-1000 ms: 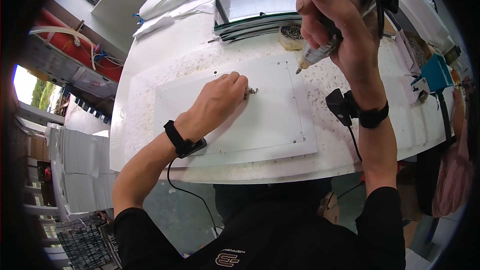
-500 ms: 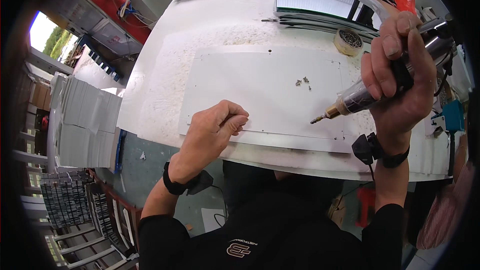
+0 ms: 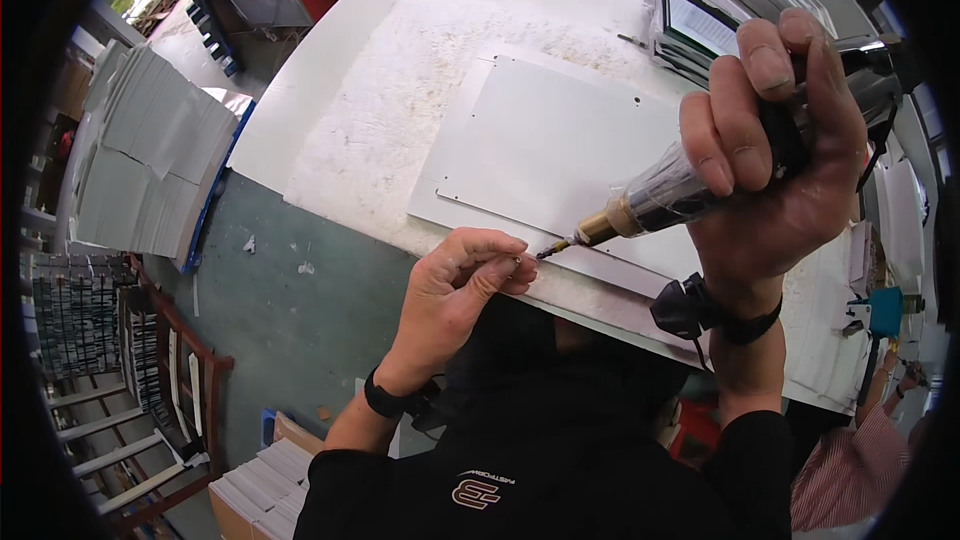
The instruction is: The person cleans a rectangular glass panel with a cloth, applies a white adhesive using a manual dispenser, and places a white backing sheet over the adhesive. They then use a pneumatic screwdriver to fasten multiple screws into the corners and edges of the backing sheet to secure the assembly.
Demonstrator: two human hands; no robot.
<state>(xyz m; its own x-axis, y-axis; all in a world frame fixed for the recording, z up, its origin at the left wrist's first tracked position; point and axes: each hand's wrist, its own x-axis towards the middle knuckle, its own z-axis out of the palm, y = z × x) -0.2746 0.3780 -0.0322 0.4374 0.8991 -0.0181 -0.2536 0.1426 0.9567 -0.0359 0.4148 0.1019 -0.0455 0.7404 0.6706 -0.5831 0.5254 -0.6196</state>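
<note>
My right hand (image 3: 775,155) is wrapped around a powered screwdriver (image 3: 655,195) with a clear-wrapped barrel and a brass-coloured nose. The tool tilts down to the left, and its dark bit (image 3: 556,248) ends just beside the fingertips of my left hand (image 3: 462,285). Thumb and forefinger of that hand pinch a small screw (image 3: 517,260), its tip end partly covered. Behind both hands lies a flat white panel (image 3: 560,135) with small dark holes along its edges. The loose screws seen earlier on the panel are hidden now by my right hand and the tool.
A white worktable (image 3: 350,140) carries the panel. Framed dark-edged panels (image 3: 695,25) lie at the far right. Stacked white sheets (image 3: 150,160) stand on the left, above a metal rack (image 3: 140,420). Another person's striped sleeve (image 3: 850,470) shows at lower right.
The view has turned, so the table and panel appear rotated. My hands have come together, the screwdriver bit now close to my left fingertips, where a screw has become visible.
</note>
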